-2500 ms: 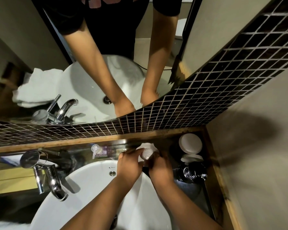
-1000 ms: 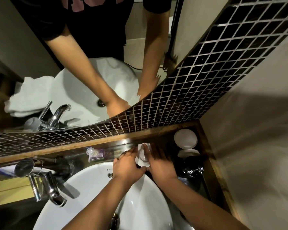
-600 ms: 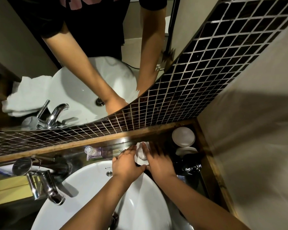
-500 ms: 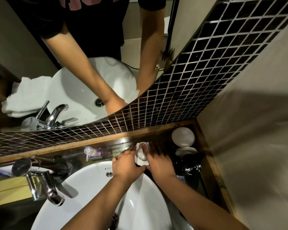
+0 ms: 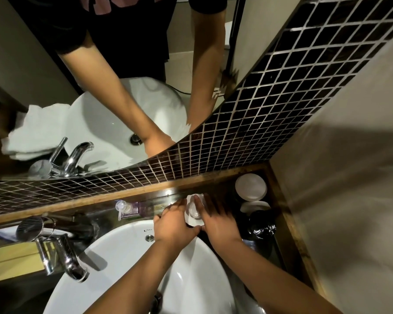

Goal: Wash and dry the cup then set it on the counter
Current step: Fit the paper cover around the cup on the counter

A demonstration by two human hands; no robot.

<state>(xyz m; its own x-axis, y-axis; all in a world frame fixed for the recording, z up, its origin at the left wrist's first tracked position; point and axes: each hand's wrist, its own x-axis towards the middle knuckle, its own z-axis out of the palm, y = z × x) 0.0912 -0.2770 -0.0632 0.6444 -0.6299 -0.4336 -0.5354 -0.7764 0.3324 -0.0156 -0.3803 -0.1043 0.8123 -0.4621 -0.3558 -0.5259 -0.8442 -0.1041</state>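
A small clear cup (image 5: 192, 209) stands on a white cloth (image 5: 192, 220) on the dark counter (image 5: 222, 198) just behind the basin rim. My left hand (image 5: 174, 225) lies flat to the left of the cup, fingers stretched out along the cloth. On the cup's right side my right hand (image 5: 216, 219) is spread wide, its fingers slightly blurred. Neither hand is wrapped around the cup; whether the fingertips touch it is unclear.
The white basin (image 5: 123, 257) fills the foreground, with a chrome faucet (image 5: 61, 257) at its left. A pump bottle (image 5: 124, 208) stands behind the basin. Round white lids (image 5: 250, 186) and a dark shiny pot (image 5: 259, 227) crowd the right corner by the wall.
Earlier both hands were clasped around the cup and cloth above the basin edge. They have since moved it back onto the counter, and the fingers have opened and spread on either side.
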